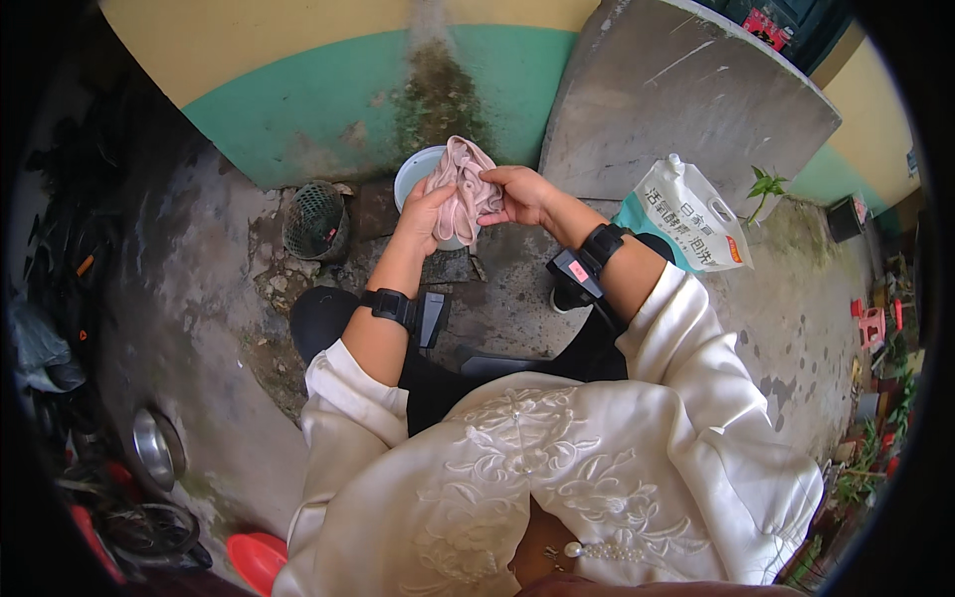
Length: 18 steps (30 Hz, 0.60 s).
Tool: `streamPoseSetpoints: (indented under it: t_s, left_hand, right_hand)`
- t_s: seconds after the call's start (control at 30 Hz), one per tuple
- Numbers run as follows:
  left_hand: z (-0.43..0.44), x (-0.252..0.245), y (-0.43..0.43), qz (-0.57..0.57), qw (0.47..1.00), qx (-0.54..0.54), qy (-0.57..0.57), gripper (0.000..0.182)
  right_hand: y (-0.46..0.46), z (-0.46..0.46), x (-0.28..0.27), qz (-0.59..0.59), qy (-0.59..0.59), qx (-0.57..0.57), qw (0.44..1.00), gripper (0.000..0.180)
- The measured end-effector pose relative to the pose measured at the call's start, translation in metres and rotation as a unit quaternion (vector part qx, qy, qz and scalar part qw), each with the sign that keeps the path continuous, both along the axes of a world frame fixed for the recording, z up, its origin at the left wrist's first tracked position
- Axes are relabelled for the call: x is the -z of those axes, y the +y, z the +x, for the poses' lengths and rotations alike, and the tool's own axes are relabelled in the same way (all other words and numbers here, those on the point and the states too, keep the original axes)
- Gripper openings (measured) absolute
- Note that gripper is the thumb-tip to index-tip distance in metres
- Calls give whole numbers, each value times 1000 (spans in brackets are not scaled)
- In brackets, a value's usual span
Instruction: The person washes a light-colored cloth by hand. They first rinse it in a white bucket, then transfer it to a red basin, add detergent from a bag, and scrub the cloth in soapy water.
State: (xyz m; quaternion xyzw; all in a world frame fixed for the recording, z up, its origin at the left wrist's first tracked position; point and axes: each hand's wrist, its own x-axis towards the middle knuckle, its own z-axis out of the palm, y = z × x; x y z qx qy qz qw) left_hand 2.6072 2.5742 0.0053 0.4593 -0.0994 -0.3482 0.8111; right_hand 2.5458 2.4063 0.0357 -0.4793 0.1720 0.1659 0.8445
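A bunched pink cloth (pixel 464 190) hangs between my two hands, over a round pale basin (pixel 408 170). My left hand (pixel 424 213) grips its left side, with the thumb laid on top of the folds. On the other side, my right hand (pixel 520 195) pinches the cloth between thumb and fingers. The cloth and my hands cover most of the basin, so its contents are largely hidden. I cannot tell what kind of garment or towel the cloth is.
Left of the basin stands a green mesh basket (pixel 316 222). A white and teal detergent pouch (pixel 683 213) rests beyond my right forearm, before a leaning grey slab (pixel 671 97). A metal bowl (pixel 155 449) and a red basin (pixel 257 561) lie at lower left. A painted wall (pixel 298 112) rises ahead.
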Motion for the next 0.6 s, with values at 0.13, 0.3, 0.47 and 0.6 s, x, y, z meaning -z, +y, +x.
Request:
streamPoseSetpoints:
  t_s: [0.13, 0.3, 0.47, 0.6]
  left_hand:
    - [64, 27, 10, -78, 981, -10, 175, 28]
    - [121, 86, 4, -42, 970, -20, 240, 28]
    - [151, 164, -19, 152, 977, -89, 119, 35]
    - [157, 207, -32, 339, 934, -56, -99, 43]
  right_hand:
    - [-33, 43, 20, -91, 38, 42, 994, 24]
    - [-50, 101, 79, -184, 60, 47, 980, 23]
    - [-49, 148, 163, -353, 18, 14, 935, 26]
    - [-55, 161, 210, -538, -69, -69, 837, 24]
